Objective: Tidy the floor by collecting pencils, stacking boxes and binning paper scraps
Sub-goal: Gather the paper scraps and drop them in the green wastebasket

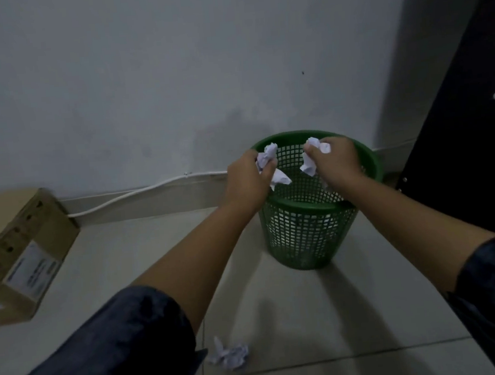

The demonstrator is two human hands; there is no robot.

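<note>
A green mesh waste bin (307, 236) stands on the tiled floor against the wall. Both my hands are held over its open top. My left hand (247, 181) grips crumpled white paper scraps (269, 158) that stick out above and below the fingers. My right hand (335, 161) grips another bunch of crumpled white paper (310, 164). Some pale scraps show through the mesh low inside the bin. One more crumpled paper ball (229, 353) lies on the floor near my left sleeve.
A cardboard box (21, 252) with a white label sits on the floor at the left, by the wall. A white cable (139, 192) runs along the skirting. A dark door or cabinet panel (475, 137) stands at the right.
</note>
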